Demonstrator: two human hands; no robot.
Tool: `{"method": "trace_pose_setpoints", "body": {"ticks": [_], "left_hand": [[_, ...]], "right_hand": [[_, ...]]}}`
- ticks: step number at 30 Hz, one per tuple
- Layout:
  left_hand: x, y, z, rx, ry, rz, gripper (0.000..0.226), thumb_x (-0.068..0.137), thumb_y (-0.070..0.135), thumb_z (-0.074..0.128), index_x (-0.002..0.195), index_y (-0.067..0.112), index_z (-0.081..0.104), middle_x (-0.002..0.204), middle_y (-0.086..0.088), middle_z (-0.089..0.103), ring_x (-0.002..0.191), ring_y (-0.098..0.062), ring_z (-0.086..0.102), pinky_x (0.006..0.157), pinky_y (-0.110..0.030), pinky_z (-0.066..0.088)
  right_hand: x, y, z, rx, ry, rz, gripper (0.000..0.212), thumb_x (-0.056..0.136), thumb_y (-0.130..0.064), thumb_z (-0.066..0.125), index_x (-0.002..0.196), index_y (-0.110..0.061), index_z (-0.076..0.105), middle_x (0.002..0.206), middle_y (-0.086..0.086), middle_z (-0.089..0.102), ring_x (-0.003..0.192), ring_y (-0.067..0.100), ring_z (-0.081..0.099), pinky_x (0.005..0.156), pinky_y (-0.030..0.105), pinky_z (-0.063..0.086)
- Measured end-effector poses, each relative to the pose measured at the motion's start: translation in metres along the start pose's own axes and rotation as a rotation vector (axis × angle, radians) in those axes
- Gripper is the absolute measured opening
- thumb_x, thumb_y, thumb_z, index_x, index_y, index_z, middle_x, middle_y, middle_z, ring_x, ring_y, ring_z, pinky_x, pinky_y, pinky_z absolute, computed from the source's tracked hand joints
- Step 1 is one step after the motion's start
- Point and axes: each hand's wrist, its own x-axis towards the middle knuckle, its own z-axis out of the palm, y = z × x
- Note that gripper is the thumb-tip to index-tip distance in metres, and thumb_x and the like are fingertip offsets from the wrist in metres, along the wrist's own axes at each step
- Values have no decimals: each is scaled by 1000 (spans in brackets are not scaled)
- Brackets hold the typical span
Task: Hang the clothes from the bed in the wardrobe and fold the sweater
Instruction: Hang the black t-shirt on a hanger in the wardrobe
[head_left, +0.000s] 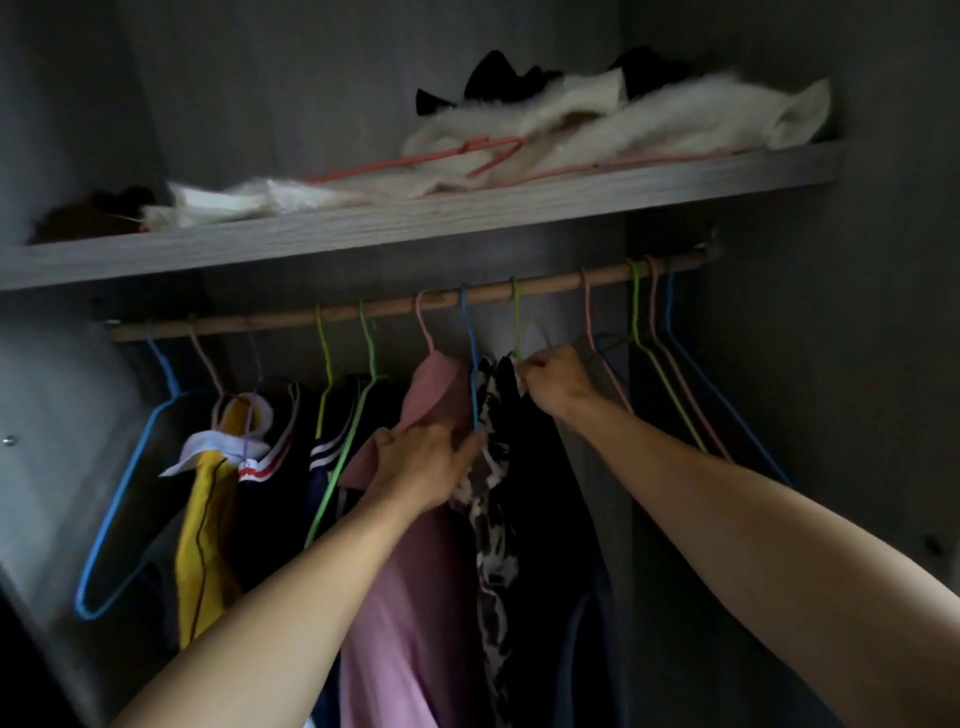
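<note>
A wooden rail (395, 306) crosses the open wardrobe with several coloured wire hangers on it. A pink garment (410, 597) hangs from a pink hanger near the middle. Beside it hangs a black-and-white patterned garment (493, 519), and to its right a black garment (545, 493) on a green hanger (515, 322). My left hand (421, 462) grips cloth at the pink garment's shoulder, fingertips reaching the patterned one. My right hand (553, 382) pinches the black garment's collar just below the green hanger's hook.
Yellow (208, 530) and dark striped clothes (280, 467) hang at the left, next to a bare blue hanger (119, 499). Several bare hangers (670, 374) hang at the rail's right end. The shelf (415, 223) above holds white furry cloth, dark items and a pink hanger.
</note>
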Motion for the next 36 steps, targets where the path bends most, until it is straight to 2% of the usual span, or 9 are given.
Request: {"method": "trace_pose_setpoints", "body": {"ticks": [7, 14, 16, 20, 24, 27, 30, 32, 36], "left_hand": [[-3, -35, -8, 23, 15, -59, 38, 93, 45, 48, 95, 11, 64, 108, -15, 68, 106, -34, 61, 94, -41, 38], [-13, -97, -18, -10, 86, -45, 41, 91, 52, 48, 89, 14, 62, 98, -13, 68, 97, -35, 63, 72, -36, 47], [-13, -96, -22, -31, 93, 11, 36, 89, 50, 52, 90, 16, 63, 98, -12, 68, 96, -34, 64, 71, -36, 47], [-12, -79, -32, -33, 142, 136, 28, 89, 41, 50, 98, 17, 62, 101, -12, 68, 96, -36, 64, 71, -36, 46], [-20, -56, -35, 10, 254, 247, 25, 91, 37, 47, 103, 19, 60, 108, -8, 65, 97, -33, 64, 70, -35, 42], [-25, -42, -30, 8, 261, 271, 41, 91, 34, 49, 129, 22, 47, 127, -9, 52, 112, -32, 54, 85, -41, 41], [-22, -23, -22, 228, 267, 457, 78, 83, 27, 60, 149, 28, 18, 153, -18, 19, 137, -38, 25, 103, -56, 23], [-12, -14, -23, 344, 232, 621, 67, 89, 23, 51, 150, 26, 24, 159, -18, 4, 145, -38, 5, 110, -64, 6], [7, -21, -34, 546, 56, 657, 44, 96, 19, 37, 138, 13, 48, 155, -16, 27, 147, -32, 10, 117, -57, 4]], "right_hand": [[-6, -11, 32, 94, -82, -1, 38, 95, -13, 56, 57, -14, 61, 55, -3, 58, 48, 10, 50, 35, 11, 32], [-25, -38, 62, 282, -201, 95, 25, 100, -14, 51, 82, -7, 67, 82, 8, 67, 78, 24, 63, 58, 32, 55], [-29, -37, 52, 45, -123, 2, 23, 98, -22, 55, 97, -6, 71, 95, 13, 69, 88, 29, 66, 65, 31, 54], [-36, -30, 0, -671, 403, -252, 20, 91, -29, 57, 102, -18, 69, 108, 11, 64, 103, 32, 60, 75, 36, 50], [-38, 2, -41, -879, 367, 63, 37, 91, -30, 57, 123, -12, 60, 125, 15, 56, 119, 34, 52, 91, 41, 49], [-44, 23, -42, -569, 263, 229, 35, 90, -27, 57, 121, -12, 61, 121, 20, 63, 111, 36, 61, 94, 44, 51], [-45, 26, -38, -335, 379, 219, 27, 89, -18, 55, 109, -8, 70, 109, 21, 68, 103, 36, 65, 87, 39, 52], [-44, 20, -41, -316, 443, 174, 24, 89, -16, 54, 101, -6, 72, 103, 22, 70, 99, 38, 66, 85, 41, 53], [-47, 0, -54, -297, 476, 130, 23, 92, -20, 54, 99, -8, 72, 100, 18, 71, 97, 35, 66, 86, 43, 54]]}}
